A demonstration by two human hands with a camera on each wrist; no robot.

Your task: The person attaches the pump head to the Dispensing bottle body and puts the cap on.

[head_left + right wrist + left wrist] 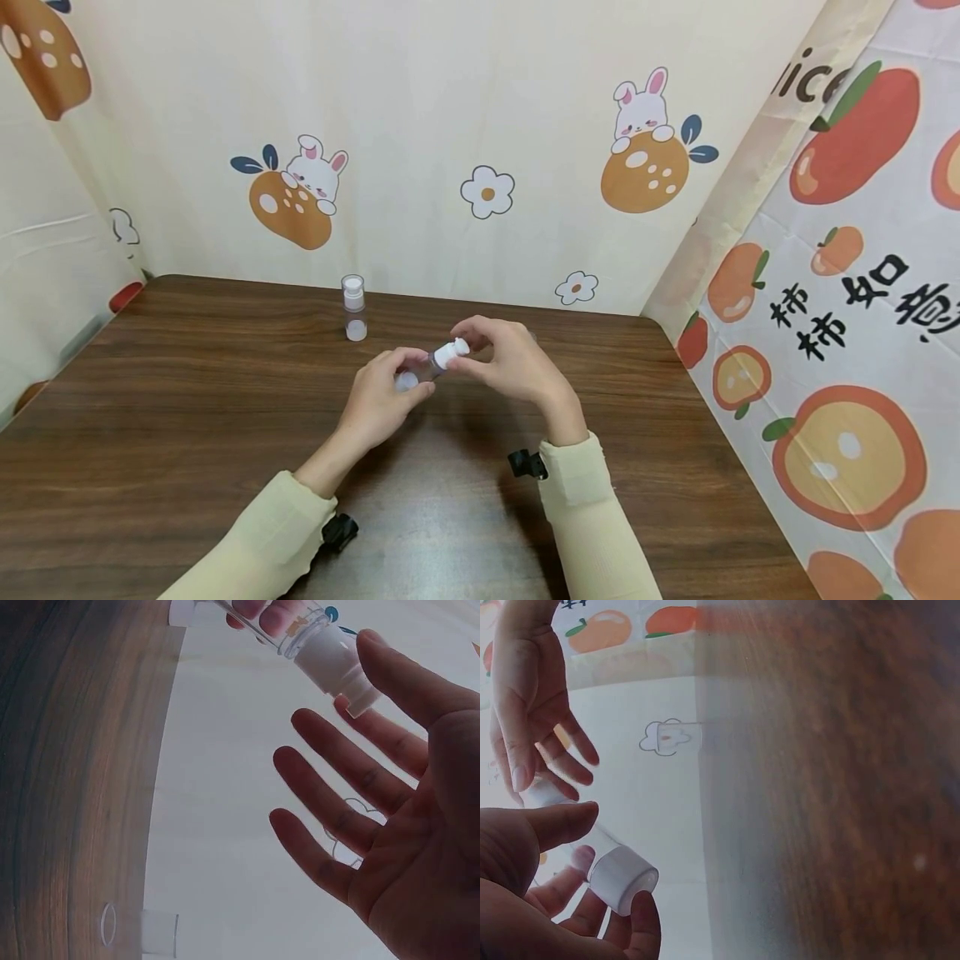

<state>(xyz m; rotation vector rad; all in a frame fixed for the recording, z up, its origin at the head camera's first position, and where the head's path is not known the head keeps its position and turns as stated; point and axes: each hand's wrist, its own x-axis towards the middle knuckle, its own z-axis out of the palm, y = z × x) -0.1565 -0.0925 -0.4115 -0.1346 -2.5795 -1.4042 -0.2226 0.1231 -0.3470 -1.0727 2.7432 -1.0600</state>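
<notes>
Two hands meet above the brown table (187, 400): the left hand (378, 404) grips a small clear bottle (427, 367) in curled fingers, and the right hand (510, 358) pinches its white top (452, 352).

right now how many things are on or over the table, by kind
bottles: 2, one held, one standing
clear cap: 1
hands: 2, left, right
total: 5
</notes>
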